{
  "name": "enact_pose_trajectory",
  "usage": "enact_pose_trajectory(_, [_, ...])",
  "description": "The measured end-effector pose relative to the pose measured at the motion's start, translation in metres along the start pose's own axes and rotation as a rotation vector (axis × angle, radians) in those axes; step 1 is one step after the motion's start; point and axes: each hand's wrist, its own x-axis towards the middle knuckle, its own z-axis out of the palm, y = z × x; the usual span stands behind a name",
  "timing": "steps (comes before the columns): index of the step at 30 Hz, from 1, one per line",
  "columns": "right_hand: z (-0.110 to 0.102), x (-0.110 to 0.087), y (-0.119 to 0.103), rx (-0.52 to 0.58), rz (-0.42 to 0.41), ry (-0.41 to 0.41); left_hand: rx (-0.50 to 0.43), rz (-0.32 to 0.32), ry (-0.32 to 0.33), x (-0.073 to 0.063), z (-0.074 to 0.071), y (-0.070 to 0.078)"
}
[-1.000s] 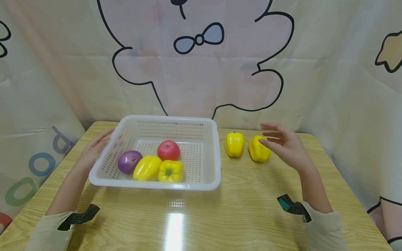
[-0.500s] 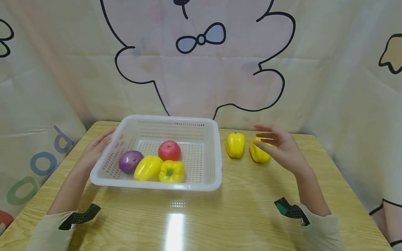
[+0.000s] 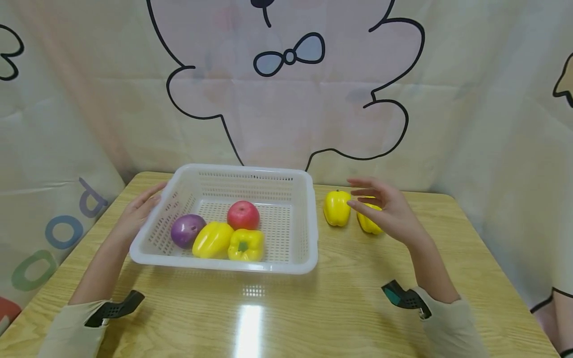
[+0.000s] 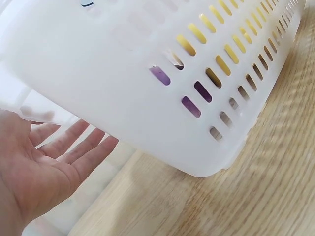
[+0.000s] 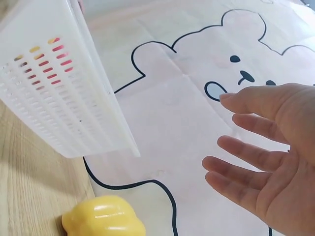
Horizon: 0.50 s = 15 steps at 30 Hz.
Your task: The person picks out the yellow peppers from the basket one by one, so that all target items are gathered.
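Grip, head view: neither hand held an item. The right hand was released, fingers extended, thumb apart. The left hand lay unclenched at the side of the basket.
Right hand, change: over the last second it shifted left, towards the basket. Fingertips now overlapped the edge of pepper A in this view; the hand partly covered pepper B.
Meaning: judged better placed over A, with no pick-up made yet.
Peppers A and B: both remained on the table, to the right of the basket, A nearer it.
Basket: stayed put, load unchanged: purple piece, red fruit, two yellow peppers side by side.
Left fingers, left wrist view: reached the basket's rim, tips partly hidden behind it; firmness of contact could not be told.
Slots, left wrist view: purple and yellow showed through the wall.
Right palm, right wrist view: faced the camera, fingers slightly bent, apart from the basket, nothing in them.
Lower pepper, right wrist view: one yellow pepper showed at the bottom edge, presumably A, untouched.
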Motion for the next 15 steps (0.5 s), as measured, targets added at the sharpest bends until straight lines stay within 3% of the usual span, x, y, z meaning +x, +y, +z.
enact_pose_trajectory(15, [0.019,0.029,-0.017,0.031,-0.001,-0.119,0.031,-0.012,0.009,-0.001,-0.001,0.0])
